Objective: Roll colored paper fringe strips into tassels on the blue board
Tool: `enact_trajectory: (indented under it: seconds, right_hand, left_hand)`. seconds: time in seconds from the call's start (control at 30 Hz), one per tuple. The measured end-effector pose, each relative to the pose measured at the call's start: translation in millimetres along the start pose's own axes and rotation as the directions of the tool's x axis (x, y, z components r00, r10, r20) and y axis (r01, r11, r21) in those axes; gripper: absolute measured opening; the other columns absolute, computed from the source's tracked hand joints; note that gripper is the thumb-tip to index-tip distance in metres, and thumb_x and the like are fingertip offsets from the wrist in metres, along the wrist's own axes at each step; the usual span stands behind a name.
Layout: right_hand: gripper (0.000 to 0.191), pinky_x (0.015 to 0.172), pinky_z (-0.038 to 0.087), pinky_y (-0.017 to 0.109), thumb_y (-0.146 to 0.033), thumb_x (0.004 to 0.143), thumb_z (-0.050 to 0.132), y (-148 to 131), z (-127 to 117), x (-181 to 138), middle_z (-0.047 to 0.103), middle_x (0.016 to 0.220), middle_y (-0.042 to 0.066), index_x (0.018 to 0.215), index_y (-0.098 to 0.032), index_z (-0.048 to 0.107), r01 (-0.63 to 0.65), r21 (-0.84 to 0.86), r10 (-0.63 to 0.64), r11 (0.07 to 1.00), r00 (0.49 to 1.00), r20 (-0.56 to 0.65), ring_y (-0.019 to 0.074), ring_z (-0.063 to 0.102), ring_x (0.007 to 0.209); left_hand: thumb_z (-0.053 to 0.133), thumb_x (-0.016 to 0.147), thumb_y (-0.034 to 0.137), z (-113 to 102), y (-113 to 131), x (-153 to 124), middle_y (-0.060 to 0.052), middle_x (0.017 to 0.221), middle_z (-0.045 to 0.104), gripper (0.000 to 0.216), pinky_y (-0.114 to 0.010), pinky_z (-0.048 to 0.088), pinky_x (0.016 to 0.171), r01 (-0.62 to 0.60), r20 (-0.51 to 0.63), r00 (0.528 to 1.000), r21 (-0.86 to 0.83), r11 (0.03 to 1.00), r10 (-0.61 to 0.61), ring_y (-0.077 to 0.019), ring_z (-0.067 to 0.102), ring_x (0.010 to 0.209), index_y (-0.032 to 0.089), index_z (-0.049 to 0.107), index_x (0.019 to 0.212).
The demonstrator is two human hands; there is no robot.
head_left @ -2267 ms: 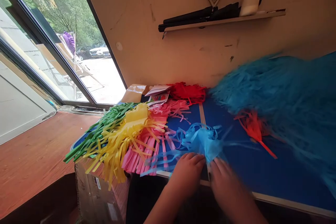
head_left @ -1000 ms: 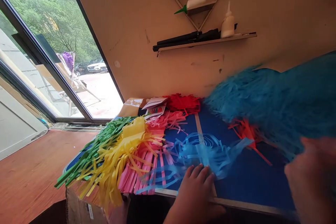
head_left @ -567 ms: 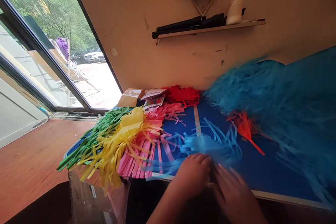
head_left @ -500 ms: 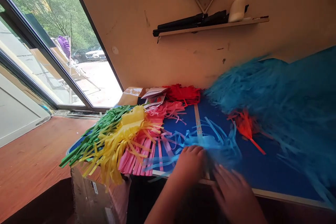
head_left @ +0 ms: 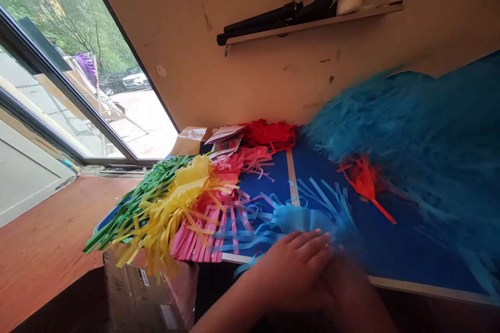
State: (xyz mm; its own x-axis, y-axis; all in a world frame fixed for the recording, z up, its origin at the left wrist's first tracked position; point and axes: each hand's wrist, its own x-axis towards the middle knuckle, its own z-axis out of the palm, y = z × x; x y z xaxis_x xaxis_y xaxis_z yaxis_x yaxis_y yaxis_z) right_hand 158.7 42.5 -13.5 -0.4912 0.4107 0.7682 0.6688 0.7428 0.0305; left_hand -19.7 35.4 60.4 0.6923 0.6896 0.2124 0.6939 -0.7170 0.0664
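Note:
A light blue fringed paper piece (head_left: 308, 213) lies on the dark blue table top (head_left: 390, 250) near its front edge. My left hand (head_left: 297, 270) lies over the near end of that piece, fingers stretched out flat and pointing right. My right hand (head_left: 351, 291) sits just right of and partly under the left hand; it is smeared by motion and its fingers do not show.
Green (head_left: 140, 197), yellow (head_left: 175, 208) and pink (head_left: 207, 229) fringe bundles overhang the table's left edge above a cardboard box (head_left: 136, 291). A red pile (head_left: 269, 134) lies at the back and an orange tassel (head_left: 365, 179) beside a big blue fringe heap (head_left: 422, 130). A wall shelf (head_left: 312, 23) hangs above.
My right hand came back from the big blue heap to the table front beside the left hand. The left hand now reaches further right, over the blue fringe piece.

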Motion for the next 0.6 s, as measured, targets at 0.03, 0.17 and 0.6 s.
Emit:
enact_trajectory:
  seconds: [0.03, 0.17, 0.6]
  right_hand:
    - [0.026, 0.088, 0.04, 0.037, -0.017, 0.088, 0.035, 3, -1, 1, 0.067, 0.092, 0.007, 0.091, -0.018, 0.061, 0.0, 0.021, 0.0, 1.0, 1.0, 0.007, 0.0196, 0.059, 0.094]
    - [0.025, 0.09, 0.039, 0.034, -0.011, 0.087, 0.036, 13, -12, 6, 0.068, 0.092, 0.005, 0.092, -0.016, 0.06, 0.035, 0.13, -0.036, 0.991, 0.999, 0.0, 0.0167, 0.06, 0.093]
    - [0.022, 0.077, 0.044, 0.033, -0.033, 0.088, 0.043, 50, -27, 37, 0.065, 0.102, 0.005, 0.093, -0.022, 0.062, -0.08, 0.27, -0.074, 0.96, 0.853, 0.517, 0.018, 0.058, 0.093]
  left_hand:
    - [0.039, 0.088, 0.049, 6, 3, 3, -0.008, 0.141, 0.038, 0.06, -0.034, 0.029, 0.106, -0.053, 0.053, 0.997, -0.048, 0.997, 0.056, -0.0203, 0.034, 0.129, 0.015, 0.03, 0.137]
    - [0.04, 0.089, 0.046, 21, -1, -4, -0.011, 0.141, 0.037, 0.058, -0.037, 0.029, 0.105, 0.023, 0.129, 0.991, -0.042, 0.999, -0.017, -0.0227, 0.033, 0.129, 0.009, 0.033, 0.134]
    - [0.048, 0.087, 0.03, 15, 5, 1, -0.002, 0.091, 0.064, 0.019, -0.034, 0.047, 0.076, 0.372, 0.022, 0.928, -0.102, 0.922, -0.372, -0.0181, 0.058, 0.084, 0.019, 0.062, 0.081]
